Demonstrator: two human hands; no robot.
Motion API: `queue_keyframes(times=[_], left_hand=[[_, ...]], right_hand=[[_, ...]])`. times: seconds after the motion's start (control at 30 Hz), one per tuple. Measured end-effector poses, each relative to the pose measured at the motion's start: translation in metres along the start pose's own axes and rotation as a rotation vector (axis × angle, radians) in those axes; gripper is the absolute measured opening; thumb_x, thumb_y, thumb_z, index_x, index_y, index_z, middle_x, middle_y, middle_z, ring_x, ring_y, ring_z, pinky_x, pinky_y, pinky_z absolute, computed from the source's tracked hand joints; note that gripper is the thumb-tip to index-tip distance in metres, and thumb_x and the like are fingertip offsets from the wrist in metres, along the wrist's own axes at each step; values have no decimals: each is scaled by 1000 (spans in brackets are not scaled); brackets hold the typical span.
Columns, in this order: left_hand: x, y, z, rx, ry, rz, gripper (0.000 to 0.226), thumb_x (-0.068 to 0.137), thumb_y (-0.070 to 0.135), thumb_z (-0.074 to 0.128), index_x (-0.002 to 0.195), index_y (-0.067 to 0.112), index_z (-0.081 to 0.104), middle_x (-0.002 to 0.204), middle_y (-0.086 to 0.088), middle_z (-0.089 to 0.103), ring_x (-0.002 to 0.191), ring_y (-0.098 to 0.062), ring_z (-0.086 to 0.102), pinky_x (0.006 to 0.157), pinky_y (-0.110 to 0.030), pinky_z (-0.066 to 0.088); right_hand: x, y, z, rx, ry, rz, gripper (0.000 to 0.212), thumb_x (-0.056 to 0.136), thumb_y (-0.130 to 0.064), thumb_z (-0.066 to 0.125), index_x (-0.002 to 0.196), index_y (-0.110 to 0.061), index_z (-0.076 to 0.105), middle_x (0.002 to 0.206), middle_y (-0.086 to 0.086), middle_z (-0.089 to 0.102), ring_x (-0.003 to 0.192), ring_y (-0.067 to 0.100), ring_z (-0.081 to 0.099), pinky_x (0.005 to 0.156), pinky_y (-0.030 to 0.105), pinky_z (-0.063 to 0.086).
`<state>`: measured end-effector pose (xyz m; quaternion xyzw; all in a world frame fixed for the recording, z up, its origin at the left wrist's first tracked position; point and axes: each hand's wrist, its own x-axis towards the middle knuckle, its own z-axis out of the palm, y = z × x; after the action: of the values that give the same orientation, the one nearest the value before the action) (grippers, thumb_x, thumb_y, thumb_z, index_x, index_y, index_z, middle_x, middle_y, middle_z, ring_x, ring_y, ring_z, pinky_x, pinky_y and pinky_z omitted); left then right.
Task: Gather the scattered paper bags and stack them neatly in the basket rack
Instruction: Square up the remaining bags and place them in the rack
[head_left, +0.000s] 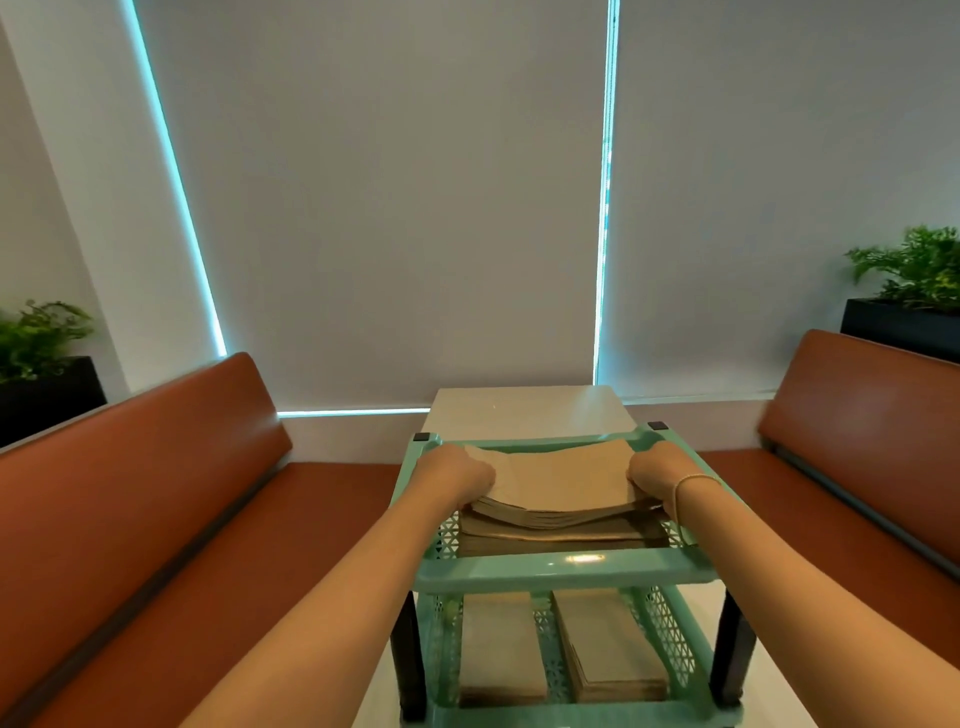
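Gripping the ends of a bundle of brown paper bags (563, 480), both hands sit inside the top basket (563, 570) of a green rack (696, 670). The left hand (460, 475) curls round the bundle's left edge, the right hand (655, 470) round its right edge; a thin bracelet (693, 480) circles the right wrist. The bundle sags in the middle and lies on a darker stack (563, 535) of bags already in that basket. In the lower basket (447, 644) two more piles lie side by side, the left pile (501, 649) and the right pile (605, 644), apart from each other. The rack stands on a white table (530, 410) between two orange benches, one left (156, 493), one right (857, 441). Potted plants (919, 270) stand behind each bench. No writing or label can be read on the bags or the rack.
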<state>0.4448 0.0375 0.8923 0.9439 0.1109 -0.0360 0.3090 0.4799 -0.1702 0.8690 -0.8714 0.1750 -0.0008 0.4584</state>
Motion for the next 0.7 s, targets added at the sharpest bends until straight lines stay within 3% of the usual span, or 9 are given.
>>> queue_keyframes(times=[0.07,0.13,0.27,0.43,0.53,0.6,0.63,0.7], left_hand=[[-3,-1,0,7,9,6,43,88,17,46,125,-5,50,127,-21,57,105,-29,61,64,-29,48],[-3,-5,2,30,1,-1,43,87,18,47,124,-4,52,125,-19,57,94,-26,59,61,-29,47],[-6,-4,11,79,-20,-14,39,89,25,43,118,2,55,121,-15,58,108,-29,56,89,-34,48],[-6,4,15,-6,-64,-33,40,94,20,44,127,0,52,132,-15,53,121,-30,52,95,-35,43],[-8,8,16,-125,-130,-52,31,94,11,44,121,-1,53,118,-15,56,98,-25,53,88,-35,43],[-9,8,14,-230,-169,-96,8,92,8,44,92,4,52,91,-10,49,78,-19,47,79,-32,40],[-8,6,14,-292,-184,-126,8,91,8,47,83,6,46,86,-8,45,75,-18,45,79,-31,39],[-9,4,13,-386,-213,-147,9,90,9,51,92,5,43,102,-9,45,92,-23,47,88,-34,40]], right_hand=[[-2,0,1,-22,12,-24,22,92,-5,40,71,-7,46,90,16,50,85,28,49,79,35,44],[-4,2,3,-89,3,-29,21,92,-5,41,71,-6,47,88,15,51,85,27,50,81,36,46],[-10,3,7,-330,-55,-35,12,91,-9,45,87,-4,55,75,7,48,75,19,49,78,32,47],[-18,-2,9,-497,-123,-94,11,93,-14,47,96,-5,52,100,10,53,95,23,52,91,30,47],[-22,-6,5,-499,-158,-94,16,92,-13,52,104,-5,56,108,12,53,108,26,53,99,34,46],[-24,-8,3,-485,-182,-84,24,92,-17,52,112,-3,54,111,12,52,104,24,51,100,34,44],[-25,-8,3,-483,-196,-80,26,92,-18,52,113,-3,53,110,11,52,101,22,49,100,33,44],[-26,-9,4,-476,-209,-62,25,91,-20,54,112,-5,52,105,9,51,97,22,49,99,32,45]])
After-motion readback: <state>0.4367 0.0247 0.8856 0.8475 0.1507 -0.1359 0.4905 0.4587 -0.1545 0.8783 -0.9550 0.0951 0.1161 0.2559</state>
